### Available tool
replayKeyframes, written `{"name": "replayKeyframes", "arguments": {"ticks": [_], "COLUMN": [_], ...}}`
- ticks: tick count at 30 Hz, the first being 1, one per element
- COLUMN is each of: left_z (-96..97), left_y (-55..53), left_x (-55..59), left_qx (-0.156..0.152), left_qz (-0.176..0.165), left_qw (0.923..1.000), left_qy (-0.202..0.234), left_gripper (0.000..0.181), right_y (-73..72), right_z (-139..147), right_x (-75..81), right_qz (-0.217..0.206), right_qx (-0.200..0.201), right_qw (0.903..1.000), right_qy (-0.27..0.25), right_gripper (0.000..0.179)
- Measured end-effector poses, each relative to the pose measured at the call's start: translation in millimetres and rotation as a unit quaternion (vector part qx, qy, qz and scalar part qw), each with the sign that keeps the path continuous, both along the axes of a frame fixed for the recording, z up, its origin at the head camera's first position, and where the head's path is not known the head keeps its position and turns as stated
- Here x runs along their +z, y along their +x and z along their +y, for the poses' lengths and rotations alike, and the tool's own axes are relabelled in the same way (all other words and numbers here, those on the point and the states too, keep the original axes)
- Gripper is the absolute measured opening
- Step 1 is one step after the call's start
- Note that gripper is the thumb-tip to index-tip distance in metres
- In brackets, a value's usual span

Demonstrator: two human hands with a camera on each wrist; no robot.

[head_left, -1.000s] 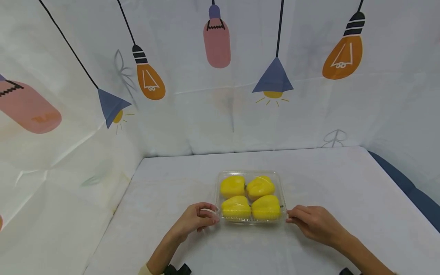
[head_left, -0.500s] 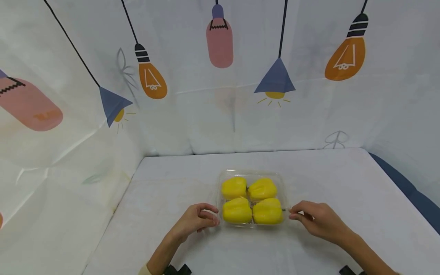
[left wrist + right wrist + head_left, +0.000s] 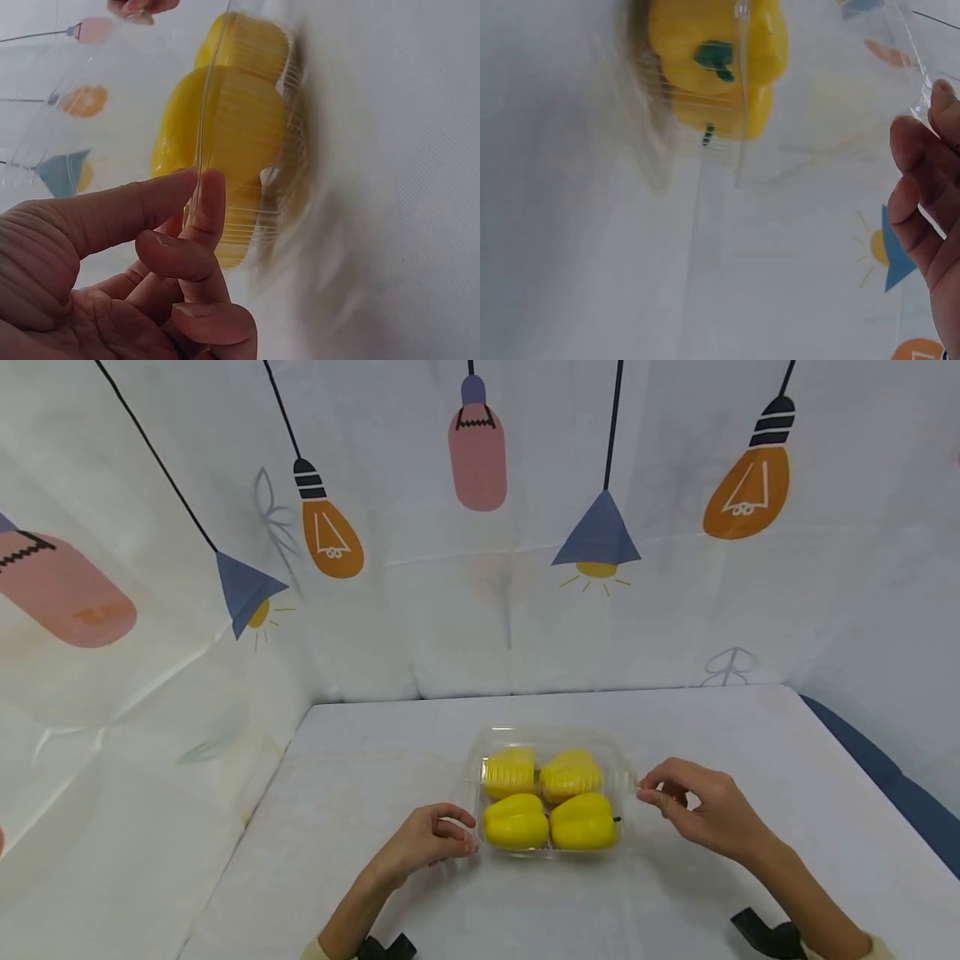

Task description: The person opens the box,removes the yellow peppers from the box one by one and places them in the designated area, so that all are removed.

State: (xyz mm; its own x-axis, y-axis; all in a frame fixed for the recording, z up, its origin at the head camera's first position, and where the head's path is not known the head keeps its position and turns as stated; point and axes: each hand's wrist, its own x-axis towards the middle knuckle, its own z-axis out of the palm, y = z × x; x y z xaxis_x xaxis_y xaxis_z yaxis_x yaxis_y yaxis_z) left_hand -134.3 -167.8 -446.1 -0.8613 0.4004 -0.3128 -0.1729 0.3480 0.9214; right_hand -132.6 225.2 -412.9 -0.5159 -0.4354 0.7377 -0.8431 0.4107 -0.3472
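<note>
A clear plastic clamshell box (image 3: pixel 551 853) stands on the white table with several yellow bell peppers (image 3: pixel 516 821) in it; green stems show in the right wrist view. Its transparent lid (image 3: pixel 911 49) is partly raised at the near side. My left hand (image 3: pixel 431 839) is at the box's left side, and the left wrist view shows its thumb and index finger pinching the base's rim (image 3: pixel 201 112). To the right, my right hand (image 3: pixel 701 806) pinches the lid's edge between thumb and fingers, above the base.
The white table (image 3: pixel 375 760) reaches back to a hanging sheet (image 3: pixel 420 627) printed with lamps and bulbs. Beyond the table's right edge is something dark blue (image 3: pixel 870 752). Dark straps (image 3: pixel 768 935) sit at both wrists.
My right hand has risen and moved away from me, lifting the lid's near edge off the front peppers. My left hand has stayed at the box's left rim.
</note>
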Motion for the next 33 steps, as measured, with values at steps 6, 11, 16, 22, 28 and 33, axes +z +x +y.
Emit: {"name": "replayKeyframes", "arguments": {"ticks": [6, 11, 16, 22, 28, 33], "left_z": [0.2, 0.3, -0.8, -2.3, -3.1, -3.2], "left_y": [-0.4, -0.5, -0.4, -0.6, -1.9, -2.8], "left_x": [0.2, -0.6, -0.6, -0.5, -2.2, -2.7], "left_qx": [-0.006, -0.009, -0.024, -0.039, -0.042, -0.051], "left_qz": [0.000, 0.004, 0.017, 0.024, 0.023, 0.019], "left_qw": [1.0000, 0.9999, 0.9996, 0.9989, 0.9988, 0.9984], "left_qy": [-0.006, -0.006, 0.003, 0.009, 0.010, 0.014], "left_gripper": [0.033, 0.033, 0.035, 0.038, 0.038, 0.038], "right_y": [-13.4, -25.5, -35.2, -46.1, -57.8, -65.6], "right_z": [-3.8, -1.2, 0.2, -1.8, -5.8, -9.3], "right_x": [13.9, 20.7, 24.6, 24.9, 13.3, 3.2], "right_qz": [0.021, 0.015, 0.004, -0.039, -0.095, -0.138], "right_qx": [-0.020, -0.036, -0.079, -0.125, -0.136, -0.130], "right_qw": [0.9996, 0.9992, 0.9967, 0.9913, 0.9861, 0.9817], "right_qy": [-0.005, -0.011, -0.014, -0.011, -0.009, -0.009], "right_gripper": [0.031, 0.022, 0.021, 0.043, 0.070, 0.090]}}
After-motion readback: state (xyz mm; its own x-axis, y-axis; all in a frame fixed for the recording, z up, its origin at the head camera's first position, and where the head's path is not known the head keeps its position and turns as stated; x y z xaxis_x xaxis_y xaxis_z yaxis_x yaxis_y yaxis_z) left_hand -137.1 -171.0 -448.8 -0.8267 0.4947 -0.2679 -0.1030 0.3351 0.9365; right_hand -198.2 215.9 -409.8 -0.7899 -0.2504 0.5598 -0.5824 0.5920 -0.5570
